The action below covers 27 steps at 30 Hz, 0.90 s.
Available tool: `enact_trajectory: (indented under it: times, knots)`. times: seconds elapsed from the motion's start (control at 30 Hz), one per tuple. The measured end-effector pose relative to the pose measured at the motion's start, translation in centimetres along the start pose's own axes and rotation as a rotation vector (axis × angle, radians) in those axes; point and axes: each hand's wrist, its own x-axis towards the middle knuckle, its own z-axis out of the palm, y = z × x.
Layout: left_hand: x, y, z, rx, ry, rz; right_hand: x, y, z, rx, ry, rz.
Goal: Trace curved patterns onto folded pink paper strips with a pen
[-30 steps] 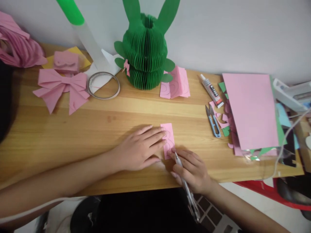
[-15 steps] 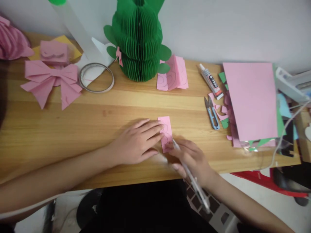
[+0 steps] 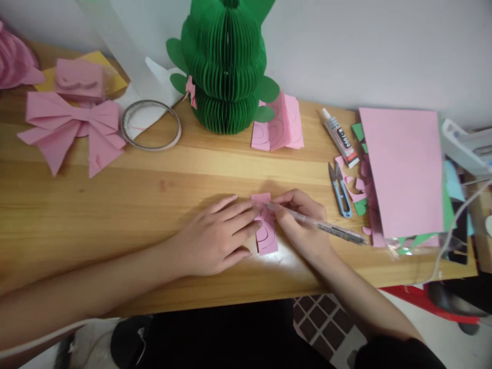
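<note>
A small pink paper strip [image 3: 265, 237] with curved pen lines lies on the wooden table [image 3: 115, 205]. My left hand [image 3: 217, 237] lies flat with fingers stretched out, pressing the strip's left edge. My right hand [image 3: 302, 221] is closed round a clear pen [image 3: 326, 228]. The pen's tip touches the upper part of the strip, and its barrel points to the right.
A green honeycomb paper figure [image 3: 226, 66] stands at the back, with folded pink pieces [image 3: 279, 125] beside it. A tape ring [image 3: 150, 124] and pink bow [image 3: 69, 128] lie left. Glue tube [image 3: 340, 137], blue snips [image 3: 340, 189], a pink sheet [image 3: 402, 169] and scraps lie right.
My right hand has moved up from the strip's lower end to its upper end, and the pen now points right instead of toward me. My left hand has stayed on the strip.
</note>
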Motion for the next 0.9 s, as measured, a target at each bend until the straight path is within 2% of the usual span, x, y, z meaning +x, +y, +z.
enact_trajectory:
  times: [0.3, 0.5, 0.63, 0.9]
  knots:
    - [0.0, 0.1, -0.1, -0.036, 0.016, -0.012, 0.0, 0.4, -0.3, -0.061, -0.073, -0.033]
    - [0.1, 0.1, 0.0, -0.046, 0.023, -0.017, -0.5, 0.9, 0.3, -0.025, -0.016, -0.032]
    - [0.0, 0.1, 0.2, -0.063, 0.045, -0.017, -0.4, 0.9, 0.5, 0.027, -0.084, -0.016]
    - [0.2, 0.3, 0.3, -0.051, 0.073, -0.013, 0.7, 0.8, 0.3, 0.053, -0.135, -0.023]
